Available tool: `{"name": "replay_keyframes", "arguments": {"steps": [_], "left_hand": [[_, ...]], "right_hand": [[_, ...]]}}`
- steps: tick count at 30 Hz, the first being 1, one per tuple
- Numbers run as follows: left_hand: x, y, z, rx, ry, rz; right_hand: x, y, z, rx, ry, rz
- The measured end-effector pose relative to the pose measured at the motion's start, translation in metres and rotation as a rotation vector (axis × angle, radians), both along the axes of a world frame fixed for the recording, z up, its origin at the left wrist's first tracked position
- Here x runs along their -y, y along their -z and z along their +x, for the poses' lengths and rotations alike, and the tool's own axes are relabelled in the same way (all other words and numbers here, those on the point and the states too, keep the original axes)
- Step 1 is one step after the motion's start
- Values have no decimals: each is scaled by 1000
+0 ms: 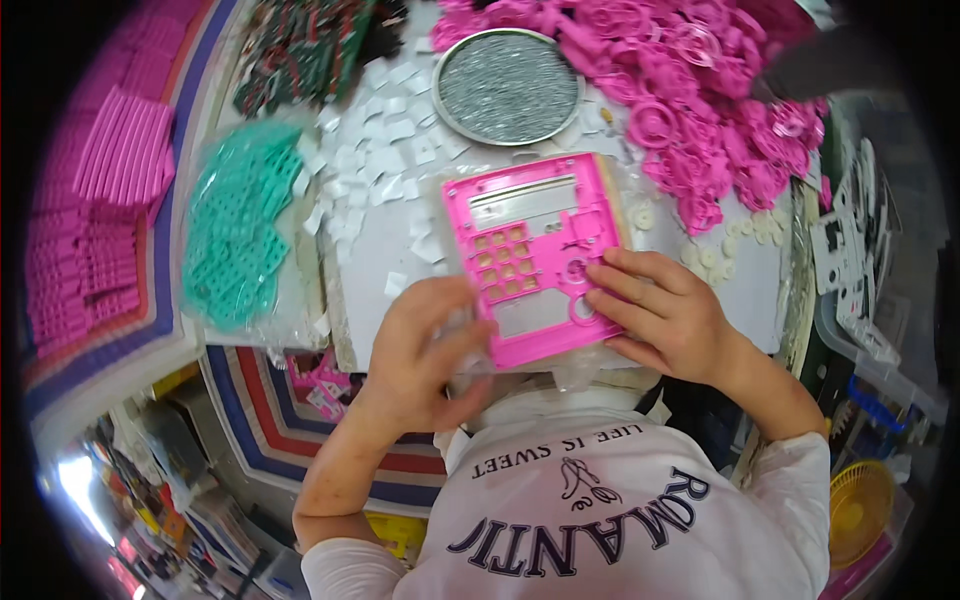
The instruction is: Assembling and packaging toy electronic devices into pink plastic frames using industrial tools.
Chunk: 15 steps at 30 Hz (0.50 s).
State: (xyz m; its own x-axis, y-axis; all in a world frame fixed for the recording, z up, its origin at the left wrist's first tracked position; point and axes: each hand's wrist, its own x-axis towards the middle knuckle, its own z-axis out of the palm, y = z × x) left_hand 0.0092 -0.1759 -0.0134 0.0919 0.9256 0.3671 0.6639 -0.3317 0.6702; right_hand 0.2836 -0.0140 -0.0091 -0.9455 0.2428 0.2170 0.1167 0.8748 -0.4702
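A pink plastic panel (545,255) lies tilted before me on a pale wooden-edged support. It has a grid of square key openings, a long window near its far edge and round openings on the right. My right hand (665,315) grips the panel's right side, fingertips over the round openings. My left hand (425,350) is at the panel's lower left edge; its fingers are curled and smeared by motion, so whether they hold anything is unclear. Small metal screws appear to sit in parts of the panel.
Beyond the panel stands a round tin (508,87) full of small metal pieces. White square pieces (385,160) lie scattered left of it, near a bag of green keypads (240,225). Pink moulded parts (690,90) heap at the far right, and pink panels (125,150) stack at left.
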Motion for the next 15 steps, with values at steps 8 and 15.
{"name": "replay_keyframes", "arguments": {"steps": [8,15], "left_hand": [[7,1,39,-5,23,-57],[9,16,85,-421,32,-191]], "right_hand": [[11,-14,-8,189,19,87],[-8,-27,3,126,129,-71]]}}
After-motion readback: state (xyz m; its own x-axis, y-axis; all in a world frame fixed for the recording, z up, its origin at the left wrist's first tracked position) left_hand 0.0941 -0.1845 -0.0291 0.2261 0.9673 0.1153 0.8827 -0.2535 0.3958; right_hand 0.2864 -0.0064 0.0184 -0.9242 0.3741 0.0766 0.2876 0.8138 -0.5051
